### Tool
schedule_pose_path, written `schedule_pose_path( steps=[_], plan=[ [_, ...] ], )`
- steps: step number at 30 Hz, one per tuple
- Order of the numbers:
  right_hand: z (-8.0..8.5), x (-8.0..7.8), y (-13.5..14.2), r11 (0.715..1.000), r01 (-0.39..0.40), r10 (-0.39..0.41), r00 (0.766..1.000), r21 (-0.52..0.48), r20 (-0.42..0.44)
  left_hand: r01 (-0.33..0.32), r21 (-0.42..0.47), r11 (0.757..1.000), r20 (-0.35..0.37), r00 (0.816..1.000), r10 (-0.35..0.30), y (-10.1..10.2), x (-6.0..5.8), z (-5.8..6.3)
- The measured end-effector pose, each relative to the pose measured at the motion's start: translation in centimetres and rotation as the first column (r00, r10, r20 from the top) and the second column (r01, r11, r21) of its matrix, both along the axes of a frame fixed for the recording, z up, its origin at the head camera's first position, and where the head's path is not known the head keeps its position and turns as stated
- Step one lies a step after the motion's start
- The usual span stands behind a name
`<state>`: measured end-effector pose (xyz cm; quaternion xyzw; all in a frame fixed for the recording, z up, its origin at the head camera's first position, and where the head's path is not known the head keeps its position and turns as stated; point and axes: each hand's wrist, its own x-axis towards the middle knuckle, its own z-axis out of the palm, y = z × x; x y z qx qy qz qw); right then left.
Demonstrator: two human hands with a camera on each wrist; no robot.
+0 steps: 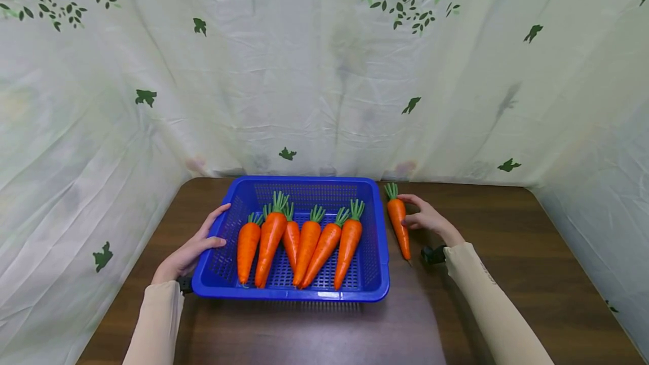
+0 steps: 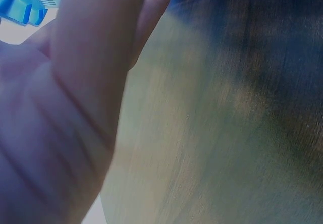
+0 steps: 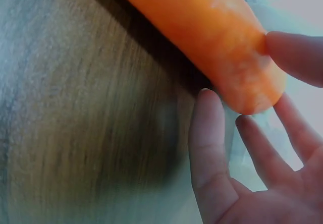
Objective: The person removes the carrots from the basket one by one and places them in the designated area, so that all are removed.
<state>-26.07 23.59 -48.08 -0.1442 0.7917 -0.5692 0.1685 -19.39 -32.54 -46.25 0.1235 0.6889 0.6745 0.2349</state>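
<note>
Right fingers [image 1: 410, 200] pinch a tapered orange carrot [image 1: 398, 217], left fingers [image 1: 214, 242] grip a blue plastic basket [image 1: 274, 293]; the apparent pickup needs steady lifting.

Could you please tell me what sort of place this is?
Perhaps an indoor booth set up for handling tasks; I cannot be certain. Leaf-patterned sheets hang around a wood-look table, which bears a blue plastic basket of carrots.

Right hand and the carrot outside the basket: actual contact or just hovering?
Touching. The right wrist view shows it: a fingertip of the right hand lies against the side of the carrot, with no gap between them.
</note>
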Motion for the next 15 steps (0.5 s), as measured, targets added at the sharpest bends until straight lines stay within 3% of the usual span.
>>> schedule_pose_path(
  steps=[6,15],
  plan=[
    [0.05,0.14,-0.12,0.993,0.105,-0.106,0.994,0.048,0.033,0.002,-0.002,1.0,-0.007,1.0,-0.002,0.05,0.04,-0.01],
    [-0.24,0.66,0.21,0.98,0.175,-0.178,0.984,0.1,0.022,0.003,0.001,1.0,-0.009,1.0,-0.003,-0.02,0.03,0.01]
  ],
)
